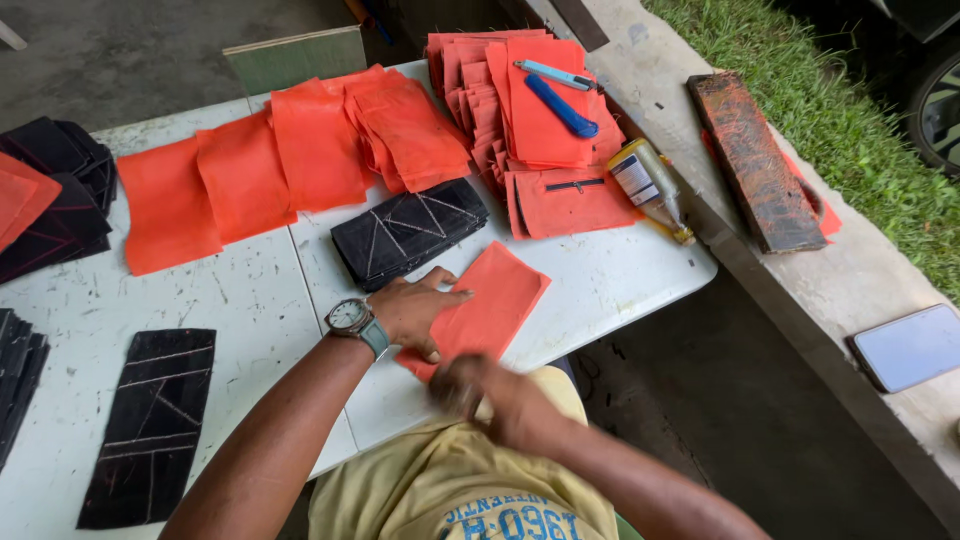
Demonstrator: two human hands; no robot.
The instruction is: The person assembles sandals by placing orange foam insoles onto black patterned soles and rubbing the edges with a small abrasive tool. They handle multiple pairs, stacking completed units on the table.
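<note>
Orange fabric piece (490, 305): left hand (415, 308) spread flat, pinning it on tabletop (620, 280); right hand (485, 398) blurred, grip unclear — keep edges flat & square.

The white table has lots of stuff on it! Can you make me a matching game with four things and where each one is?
Things:
1. blue utility knife
2. glue bottle
3. wristwatch
4. phone

Places:
A. on the concrete ledge, off the white table
B. on the left hand side wrist
C. on top of the far stack of orange pieces
D. lying on its side at the table's right edge

Pairs: 1-C, 2-D, 3-B, 4-A
</note>
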